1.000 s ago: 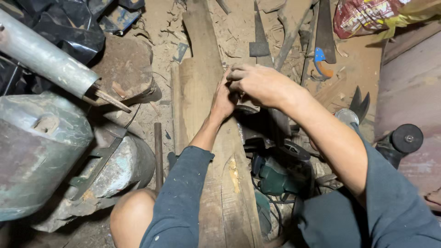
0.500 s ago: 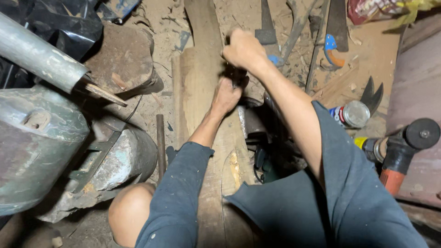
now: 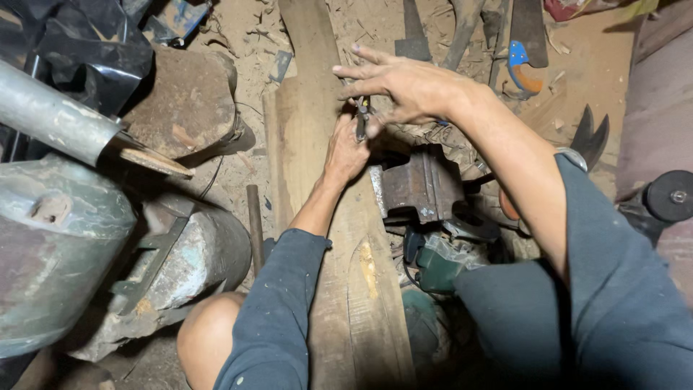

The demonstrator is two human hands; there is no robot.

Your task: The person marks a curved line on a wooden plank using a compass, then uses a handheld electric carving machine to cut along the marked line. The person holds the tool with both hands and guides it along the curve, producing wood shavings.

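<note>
Small dark tool partly hidden (kind unclear), long axis near-far; left hand grips it; right hand fingers spread above plank.

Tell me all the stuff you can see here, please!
wooden plank: one, brown, on the sawdust floor, running up the middle
small metal tool: one, dark, between the two hands
vise: one, rusty dark, right of the plank
power tool: one, green, below the vise
metal pipe: one, grey, upper left
metal rod: one, dark, left of the plank
black plastic sheet: one, top left
blue-and-orange handle: one, top right
left hand: on the plank, at the tool
right hand: fingers spread, above the tool
</note>
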